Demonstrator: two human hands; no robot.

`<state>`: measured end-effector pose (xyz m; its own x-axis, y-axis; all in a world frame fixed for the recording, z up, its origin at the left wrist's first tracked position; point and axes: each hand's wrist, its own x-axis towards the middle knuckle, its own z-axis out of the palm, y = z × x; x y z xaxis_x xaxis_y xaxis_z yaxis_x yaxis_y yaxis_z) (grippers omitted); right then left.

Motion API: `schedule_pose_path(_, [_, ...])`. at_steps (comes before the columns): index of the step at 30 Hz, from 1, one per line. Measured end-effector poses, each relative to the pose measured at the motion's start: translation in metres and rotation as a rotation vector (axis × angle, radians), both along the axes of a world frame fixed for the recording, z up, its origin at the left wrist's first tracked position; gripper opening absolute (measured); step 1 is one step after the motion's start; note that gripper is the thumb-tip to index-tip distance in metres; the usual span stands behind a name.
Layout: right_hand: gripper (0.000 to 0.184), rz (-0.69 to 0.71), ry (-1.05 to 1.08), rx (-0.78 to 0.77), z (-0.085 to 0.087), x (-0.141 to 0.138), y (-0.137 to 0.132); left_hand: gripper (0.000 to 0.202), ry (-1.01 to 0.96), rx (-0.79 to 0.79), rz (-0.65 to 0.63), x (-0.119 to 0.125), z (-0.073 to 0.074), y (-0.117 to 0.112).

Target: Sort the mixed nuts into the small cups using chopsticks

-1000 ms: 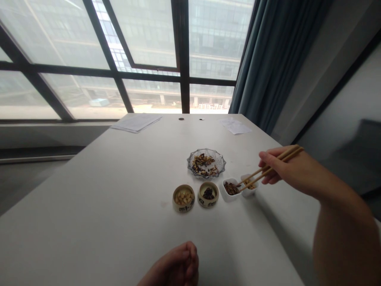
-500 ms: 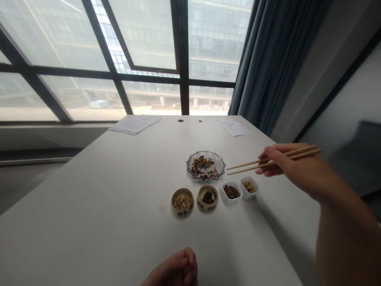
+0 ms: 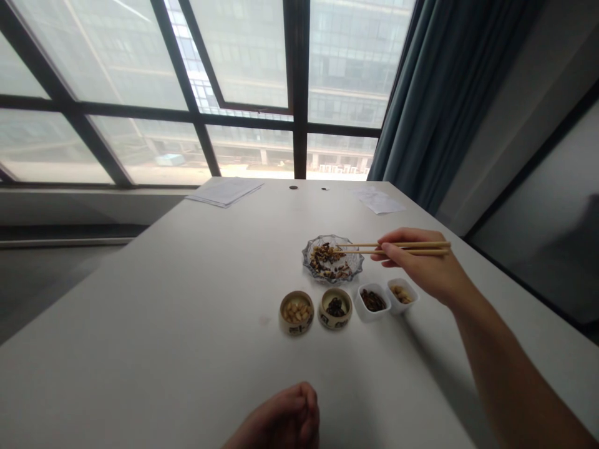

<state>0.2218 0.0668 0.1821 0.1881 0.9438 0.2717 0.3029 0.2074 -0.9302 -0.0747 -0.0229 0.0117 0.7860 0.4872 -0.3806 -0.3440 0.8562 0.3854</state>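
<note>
Papers (image 3: 227,191) lie beyond glass dish (image 3: 358,267).

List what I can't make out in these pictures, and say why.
All in the head view:
Chopsticks: tips too small among the pieces in the glass dish to tell whether they grip one.
Left hand: wrist cut off by the bottom edge; the curled palm lost in shadow.
Paper stack at far left: any print too faint and small.

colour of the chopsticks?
The chopsticks are light yellowish-brown; the head view shows it best.
</note>
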Motion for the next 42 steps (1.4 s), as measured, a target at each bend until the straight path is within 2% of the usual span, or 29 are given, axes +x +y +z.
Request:
schedule_pose_path(4, [0.027, -0.022, -0.029, 0.048, -0.005, -0.006, 0.002, 0.01, -0.017, -0.01, 0.008, 0.001, 0.002, -0.002])
schedule_pose_path(7, [0.032, -0.054, -0.031, 0.086, -0.015, -0.012, 0.006, 0.007, 0.001, -0.029, 0.005, 0.0, 0.007, -0.006])
schedule_pose_path(12, [0.042, -0.054, -0.007, 0.128, -0.031, -0.016, 0.015, 0.008, 0.024, 0.023, 0.003, -0.001, 0.015, -0.006])
schedule_pose_path(21, [0.043, 0.036, -0.123, 0.094, -0.053, -0.017, 0.027, 0.015, 0.009, 0.085, -0.049, -0.005, 0.008, -0.005])
schedule_pose_path(29, [0.047, 0.062, -0.128, 0.068, -0.078, -0.018, 0.045, 0.015, 0.03, 0.107, 0.006, -0.003, 0.012, -0.009])
schedule_pose_path(36, [0.047, 0.117, -0.17, 0.084, -0.086, -0.024, 0.045, 0.016, 0.045, 0.1, -0.016, -0.002, 0.01, -0.007])
schedule_pose_path(42, [0.044, 0.106, -0.241, 0.094, -0.086, -0.025, 0.045, 0.012, 0.064, 0.042, -0.02, -0.001, 0.018, -0.007])
